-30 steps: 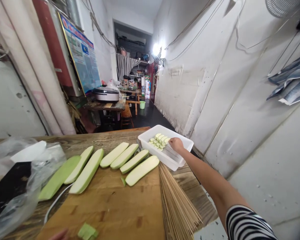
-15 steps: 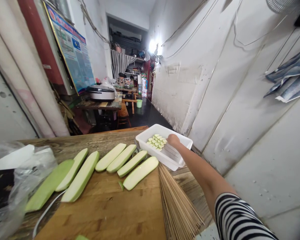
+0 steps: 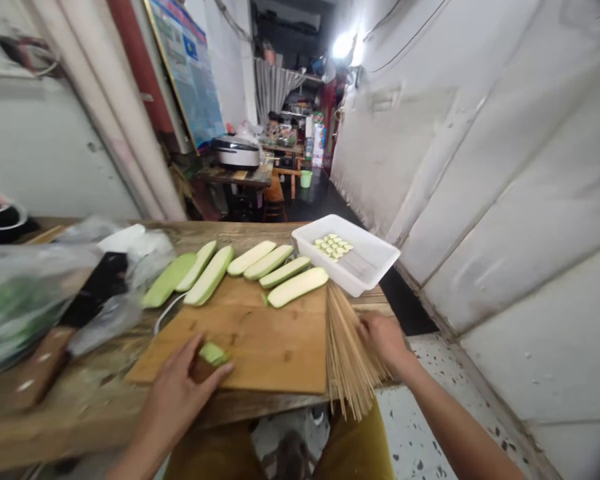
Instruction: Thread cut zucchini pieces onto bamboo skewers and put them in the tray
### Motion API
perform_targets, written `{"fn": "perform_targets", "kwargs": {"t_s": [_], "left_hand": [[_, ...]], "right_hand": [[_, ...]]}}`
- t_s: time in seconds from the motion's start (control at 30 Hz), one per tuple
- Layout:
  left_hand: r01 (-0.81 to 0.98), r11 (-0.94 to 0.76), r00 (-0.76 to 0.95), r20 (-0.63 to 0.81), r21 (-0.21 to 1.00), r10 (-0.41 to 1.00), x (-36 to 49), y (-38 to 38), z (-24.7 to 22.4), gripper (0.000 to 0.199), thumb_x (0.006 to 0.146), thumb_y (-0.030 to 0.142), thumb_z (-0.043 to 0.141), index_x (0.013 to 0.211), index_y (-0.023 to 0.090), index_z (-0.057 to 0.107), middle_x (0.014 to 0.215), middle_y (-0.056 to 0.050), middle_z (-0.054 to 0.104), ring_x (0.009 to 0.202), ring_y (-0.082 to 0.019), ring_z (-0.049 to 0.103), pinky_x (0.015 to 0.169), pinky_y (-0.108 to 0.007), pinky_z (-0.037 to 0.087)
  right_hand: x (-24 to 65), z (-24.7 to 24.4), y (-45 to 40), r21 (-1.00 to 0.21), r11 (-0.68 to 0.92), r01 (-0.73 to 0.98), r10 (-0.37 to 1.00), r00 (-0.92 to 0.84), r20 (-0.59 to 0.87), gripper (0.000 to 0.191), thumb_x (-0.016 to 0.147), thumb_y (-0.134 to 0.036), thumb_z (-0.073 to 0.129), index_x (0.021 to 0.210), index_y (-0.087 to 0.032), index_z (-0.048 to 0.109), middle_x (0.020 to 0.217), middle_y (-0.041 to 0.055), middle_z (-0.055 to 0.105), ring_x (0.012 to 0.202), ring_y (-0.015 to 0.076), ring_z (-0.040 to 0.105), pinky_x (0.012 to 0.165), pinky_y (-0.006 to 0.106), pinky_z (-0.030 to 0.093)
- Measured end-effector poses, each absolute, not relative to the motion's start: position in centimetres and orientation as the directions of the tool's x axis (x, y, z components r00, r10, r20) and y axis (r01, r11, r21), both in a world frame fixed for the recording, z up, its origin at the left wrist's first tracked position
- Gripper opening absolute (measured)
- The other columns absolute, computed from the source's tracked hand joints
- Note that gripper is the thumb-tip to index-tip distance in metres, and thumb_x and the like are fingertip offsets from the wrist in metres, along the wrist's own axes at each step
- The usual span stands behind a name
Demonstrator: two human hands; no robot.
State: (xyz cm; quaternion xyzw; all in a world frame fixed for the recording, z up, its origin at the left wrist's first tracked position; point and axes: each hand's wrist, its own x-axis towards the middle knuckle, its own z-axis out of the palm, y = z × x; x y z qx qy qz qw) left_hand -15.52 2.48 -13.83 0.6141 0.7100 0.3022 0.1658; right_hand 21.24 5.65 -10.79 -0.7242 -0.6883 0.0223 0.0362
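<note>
The left hand (image 3: 175,393) was half open over the cutting board (image 3: 280,350), its fingers and thumb curved around a small squash piece (image 3: 213,353). The piece lay at the fingertips, between index finger and thumb, but I couldn't tell whether the hand gripped it. The right hand (image 3: 384,343) was curled against the fanned bamboo skewers (image 3: 350,350) at the board's right edge, though whether it clamped them was also unclear. Long squash slices (image 3: 285,283) lay in a row along the board's far side, well beyond the left hand. Behind them, at the far corner of the wooden table (image 3: 240,230), stood a white tray (image 3: 373,257) holding squash cubes (image 3: 333,246).
</note>
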Motion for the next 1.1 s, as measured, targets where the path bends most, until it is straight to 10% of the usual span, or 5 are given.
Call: {"fn": "perform_targets", "kwargs": {"t_s": [0.67,0.9,1.1], "left_hand": [[0.856,-0.175,0.025,0.301,0.486,0.953,-15.2,3.2,-14.9,0.051,0.079,0.035,0.051,0.124,0.01,0.05,0.124,-0.014,0.057,0.116,-0.024,0.05,0.102,-0.039,0.037],[0.841,-0.282,0.138,0.322,0.462,0.937,-16.7,3.5,-15.0,0.054,0.08,0.038,0.05,0.13,0.016,0.044,0.14,-0.013,0.04,0.128,-0.025,0.039,0.105,-0.043,0.033],[0.886,-0.199,0.089,0.268,0.419,0.959,-18.2,3.7,-15.0,0.055,0.073,0.054,0.057,0.111,0.014,0.059,0.115,-0.014,0.061,0.11,-0.028,0.054,0.098,-0.043,0.039]], "right_hand": [[22.6,-9.6,2.8,0.019,-0.082,0.996,0.962,0.074,0.263,0.018,0.086,-0.02,0.048,0.074,-0.016,0.06,0.075,0.0063,0.065,0.064,0.018,0.061,0.05,0.024,0.033],[20.6,-9.0,-2.5,-0.375,0.169,0.911,0.917,-0.006,0.399,0.023,0.089,-0.032,0.042,0.08,-0.018,0.059,0.072,0.0036,0.063,0.06,0.0165,0.058,0.057,0.025,0.041],[17.3,-9.8,-5.3,-0.585,0.276,0.763,0.937,-0.077,0.341,0.021,0.091,-0.031,0.045,0.078,-0.02,0.057,0.068,0.0008,0.059,0.058,0.0145,0.055,0.055,0.023,0.041]]}}
